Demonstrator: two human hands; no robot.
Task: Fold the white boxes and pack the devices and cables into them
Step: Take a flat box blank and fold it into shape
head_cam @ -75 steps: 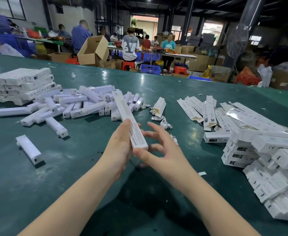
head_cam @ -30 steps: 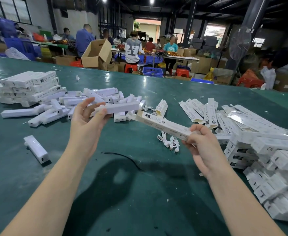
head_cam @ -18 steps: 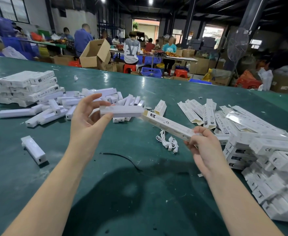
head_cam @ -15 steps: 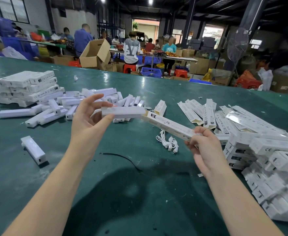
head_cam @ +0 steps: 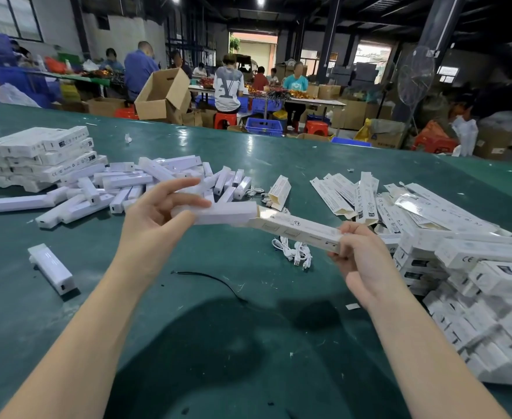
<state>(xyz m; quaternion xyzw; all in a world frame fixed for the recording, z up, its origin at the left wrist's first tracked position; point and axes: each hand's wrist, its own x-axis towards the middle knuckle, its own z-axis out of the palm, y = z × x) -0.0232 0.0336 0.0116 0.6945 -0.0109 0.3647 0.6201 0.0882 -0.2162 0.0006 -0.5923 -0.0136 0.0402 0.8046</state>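
Left hand (head_cam: 158, 219) feeds device (head_cam: 224, 212) into box (head_cam: 300, 229) (right-held).

- Two bare forearms come in from the bottom edge, with no sleeves on the parts in view.
- The left hand (head_cam: 155, 219) wears no glove, ring or watch.
- The right hand (head_cam: 362, 258) is likewise bare, with nothing on the wrist.
- The fingers are slender; the nails that show look short and unpainted.
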